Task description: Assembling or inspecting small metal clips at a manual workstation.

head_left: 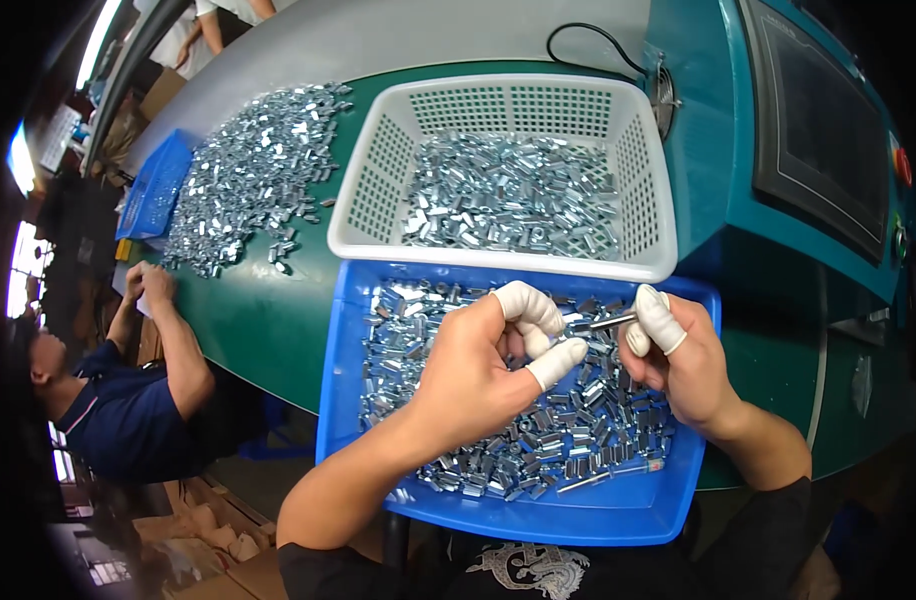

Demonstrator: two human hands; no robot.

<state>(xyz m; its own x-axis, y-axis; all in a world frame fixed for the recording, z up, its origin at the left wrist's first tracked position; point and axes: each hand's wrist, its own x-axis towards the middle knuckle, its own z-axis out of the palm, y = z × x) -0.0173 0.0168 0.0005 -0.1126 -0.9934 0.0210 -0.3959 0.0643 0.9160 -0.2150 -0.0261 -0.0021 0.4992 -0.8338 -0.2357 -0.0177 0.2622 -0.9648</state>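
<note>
My left hand (478, 365), with white finger cots on its fingertips, is closed in a pinch over the blue tray (518, 528). At its fingertips sits a small silvery metal part (574, 329), partly hidden by the fingers. My right hand (678, 350), also in white finger cots, grips a slim metal rod (612, 322), whose far end meets that part; I cannot tell whether it goes inside. Beneath both hands, many loose short metal pieces (548, 430) fill the tray. A thin screwdriver-like tool (610, 476) with a clear handle lies on them near the tray's front right.
Behind the tray stands a white perforated basket (658, 215) of similar pieces. A teal machine (713, 150) with a dark screen (823, 110) rises at right. Further left are a heap of metal pieces (258, 165), a blue basket (156, 190) and a seated person (128, 390) with hands at the table edge.
</note>
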